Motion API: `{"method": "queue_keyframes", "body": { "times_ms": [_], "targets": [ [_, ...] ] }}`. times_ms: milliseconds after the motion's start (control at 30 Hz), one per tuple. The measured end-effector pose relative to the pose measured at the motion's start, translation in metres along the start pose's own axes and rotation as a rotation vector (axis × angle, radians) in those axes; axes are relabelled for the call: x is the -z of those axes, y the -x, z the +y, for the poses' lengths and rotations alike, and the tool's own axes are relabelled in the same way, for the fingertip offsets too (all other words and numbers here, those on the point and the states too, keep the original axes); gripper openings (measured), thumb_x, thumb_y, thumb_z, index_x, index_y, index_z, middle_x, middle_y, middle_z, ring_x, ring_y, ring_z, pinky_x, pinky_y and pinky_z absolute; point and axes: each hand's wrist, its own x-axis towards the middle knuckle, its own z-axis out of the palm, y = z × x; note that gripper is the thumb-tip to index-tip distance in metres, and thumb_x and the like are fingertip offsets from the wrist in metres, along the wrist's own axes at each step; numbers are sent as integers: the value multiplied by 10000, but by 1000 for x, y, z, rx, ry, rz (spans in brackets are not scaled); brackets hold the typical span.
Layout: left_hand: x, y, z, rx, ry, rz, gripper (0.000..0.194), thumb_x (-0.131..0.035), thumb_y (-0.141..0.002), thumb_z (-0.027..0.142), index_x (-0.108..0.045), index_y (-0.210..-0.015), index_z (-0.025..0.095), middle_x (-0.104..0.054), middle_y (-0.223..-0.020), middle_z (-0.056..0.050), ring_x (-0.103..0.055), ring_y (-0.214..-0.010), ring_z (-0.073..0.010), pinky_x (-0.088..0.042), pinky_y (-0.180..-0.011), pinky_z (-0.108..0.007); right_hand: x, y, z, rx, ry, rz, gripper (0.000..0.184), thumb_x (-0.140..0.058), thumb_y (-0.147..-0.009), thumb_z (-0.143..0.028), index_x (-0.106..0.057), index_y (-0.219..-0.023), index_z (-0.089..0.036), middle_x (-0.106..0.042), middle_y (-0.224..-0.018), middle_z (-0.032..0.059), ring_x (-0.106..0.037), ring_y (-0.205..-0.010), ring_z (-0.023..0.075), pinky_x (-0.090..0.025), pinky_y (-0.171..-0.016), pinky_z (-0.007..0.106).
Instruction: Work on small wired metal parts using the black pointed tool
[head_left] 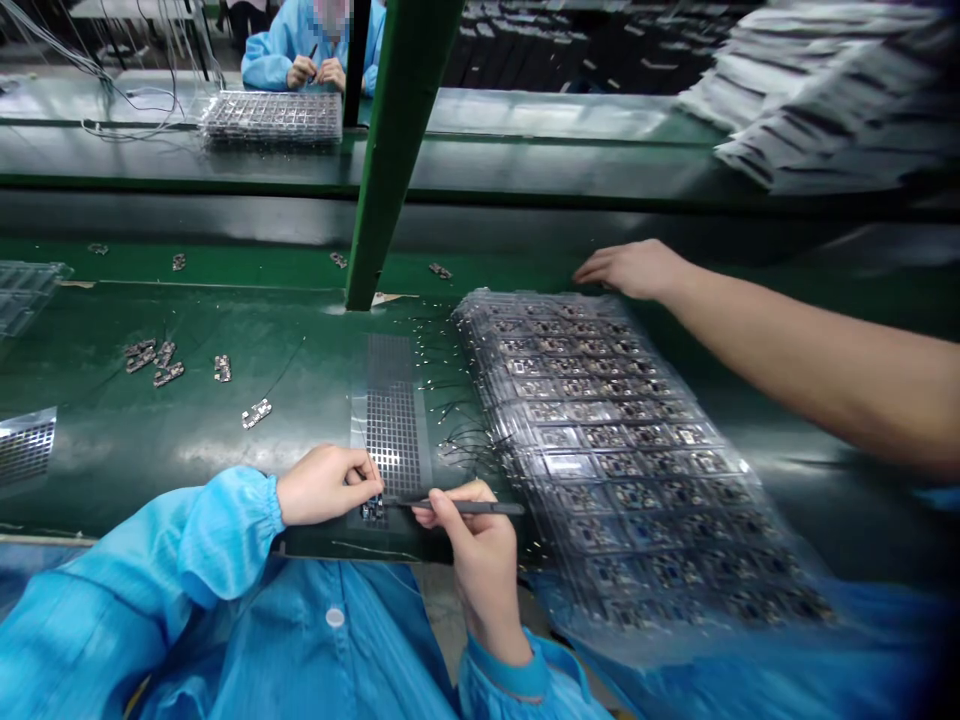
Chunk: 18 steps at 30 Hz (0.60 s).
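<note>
My right hand (480,540) grips dark tweezers (487,507), their tips pointing left at a small circuit board (371,510). Thumb and forefinger of my left hand (326,487) pinch closed at the upper edge of that board; a thin dark wire seems to rise beside the fingers. Beneath the board lies a clear sheet with a grid of small dark pads (391,425). Short black wires (454,435) are scattered between this sheet and a stack of clear plastic trays (607,440) filled with boards. The fingertips hide part of the board.
Loose circuit boards (256,413) lie to the left, others along the back strip. A green post (394,150) rises behind the sheet. From the right, another person's hand (630,268) reaches behind the tray stack. Across the bench, a co-worker (289,45) sits by more trays (274,117).
</note>
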Motion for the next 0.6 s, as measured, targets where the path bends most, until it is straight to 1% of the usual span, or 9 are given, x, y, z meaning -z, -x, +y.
{"method": "queue_keyframes", "body": {
  "times_ms": [100, 200, 367, 600],
  "targets": [
    [-1, -2, -3, 16, 55, -14, 156, -539, -793, 269, -638, -790, 148, -606, -623, 22, -551, -527, -95, -434, -546, -194, 2, 0, 3, 14, -64, 34, 253, -697, -746, -385, -550, -698, -185, -655, -582, 0, -646, -520, 166, -541, -549, 277],
    [-2, -3, -5, 30, 146, -40, 150, -538, -784, 270, -602, -767, 135, -573, -618, 24, -524, -509, -87, -429, -508, -188, -2, 1, 4, 29, -64, 63, 229, -693, -758, -359, -555, -701, -185, -650, -609, -6, -645, -543, 156, -535, -570, 271],
    [-1, -2, -2, 56, 210, -55, 114, -526, -774, 236, -555, -727, 137, -522, -584, 34, -502, -509, -84, -418, -482, -177, -9, 4, 3, 41, -41, 45, 212, -692, -761, -342, -551, -716, -190, -650, -622, 1, -651, -575, 171, -542, -590, 295],
    [-1, -2, -2, 68, 226, -54, 121, -518, -779, 241, -547, -723, 137, -523, -575, 32, -501, -501, -87, -415, -477, -180, -12, 5, 0, 73, 23, 31, 210, -679, -767, -348, -551, -709, -193, -640, -622, 2, -649, -575, 173, -547, -591, 297]
  ]
}}
